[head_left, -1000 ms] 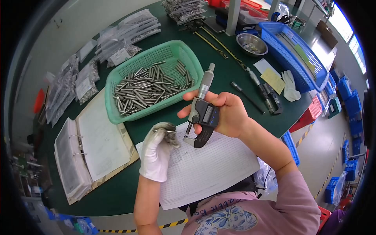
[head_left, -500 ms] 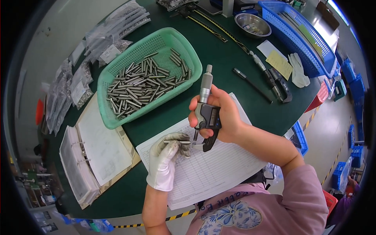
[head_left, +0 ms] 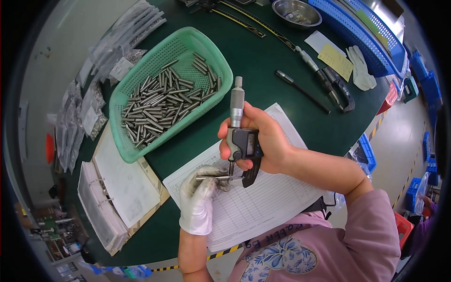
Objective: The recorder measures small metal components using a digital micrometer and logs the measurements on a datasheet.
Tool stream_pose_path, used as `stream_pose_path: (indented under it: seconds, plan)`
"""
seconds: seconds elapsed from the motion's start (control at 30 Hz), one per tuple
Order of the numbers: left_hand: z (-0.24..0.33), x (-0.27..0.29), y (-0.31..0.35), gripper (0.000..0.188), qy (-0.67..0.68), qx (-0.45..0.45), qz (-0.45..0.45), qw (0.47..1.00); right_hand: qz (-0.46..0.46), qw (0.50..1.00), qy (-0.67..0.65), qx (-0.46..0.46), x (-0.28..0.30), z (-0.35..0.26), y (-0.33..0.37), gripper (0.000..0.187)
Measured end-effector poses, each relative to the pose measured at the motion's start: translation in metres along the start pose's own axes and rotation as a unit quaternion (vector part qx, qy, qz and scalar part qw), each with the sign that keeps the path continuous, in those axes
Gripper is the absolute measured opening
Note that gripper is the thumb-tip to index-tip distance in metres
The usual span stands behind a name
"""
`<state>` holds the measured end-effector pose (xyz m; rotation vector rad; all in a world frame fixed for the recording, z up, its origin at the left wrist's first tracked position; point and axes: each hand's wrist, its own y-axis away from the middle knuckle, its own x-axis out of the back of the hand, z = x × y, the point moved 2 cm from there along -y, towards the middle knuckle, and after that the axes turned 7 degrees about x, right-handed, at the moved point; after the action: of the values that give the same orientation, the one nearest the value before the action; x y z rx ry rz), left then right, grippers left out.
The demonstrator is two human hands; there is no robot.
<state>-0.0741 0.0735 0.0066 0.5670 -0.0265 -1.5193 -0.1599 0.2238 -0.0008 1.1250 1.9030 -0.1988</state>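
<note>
My gloved left hand (head_left: 199, 199) pinches a metal pin (head_left: 211, 178) between thumb and fingers, holding it level. The pin's right end sits at the gap between the spindle and anvil of a digital micrometer (head_left: 244, 143). Bare, my right hand (head_left: 268, 138) is wrapped round the micrometer's frame, with the thimble pointing up and the small screen facing me. Both hands are above printed sheets of paper (head_left: 253, 207). Beyond them stands a green plastic basket (head_left: 123, 148) holding many similar pins (head_left: 157, 101).
An open ring binder (head_left: 127, 183) lies at left, below clear bags of small parts (head_left: 94, 110). To the right are a black rod gauge (head_left: 303, 91), a second micrometer (head_left: 336, 89), a white glove (head_left: 361, 68) and a blue basket (head_left: 357, 37). A metal bowl (head_left: 297, 14) and calipers (head_left: 239, 21) lie far back.
The pin's end has come between the micrometer's measuring faces, where before it was just left of the spindle. The view has shifted slightly. Both hands keep their grip.
</note>
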Motion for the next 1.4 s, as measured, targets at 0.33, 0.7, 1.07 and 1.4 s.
stream_pose_path:
  seconds: [0.33, 0.7, 1.07, 1.4]
  plan:
    - [0.0001, -0.0040, 0.0010, 0.023, -0.009, 0.000, 0.008, 1.000, -0.027, 1.000, 0.005, 0.007, 0.0009, 0.0027, -0.0007, 0.063]
    - [-0.0025, -0.0045, 0.0025, 0.022, 0.013, -0.006, -0.002, 1.000, -0.025, 1.000, -0.015, -0.001, -0.0005, 0.0018, 0.0017, 0.062]
    - [-0.0027, -0.0036, 0.0012, 0.024, 0.009, -0.017, -0.006, 1.000, -0.019, 1.000, 0.005, 0.009, -0.0004, 0.0020, 0.0044, 0.063]
    - [-0.0024, -0.0064, 0.0019, 0.026, 0.011, -0.004, -0.004, 1.000, -0.012, 1.000, 0.018, 0.015, -0.0011, 0.0019, 0.0034, 0.065]
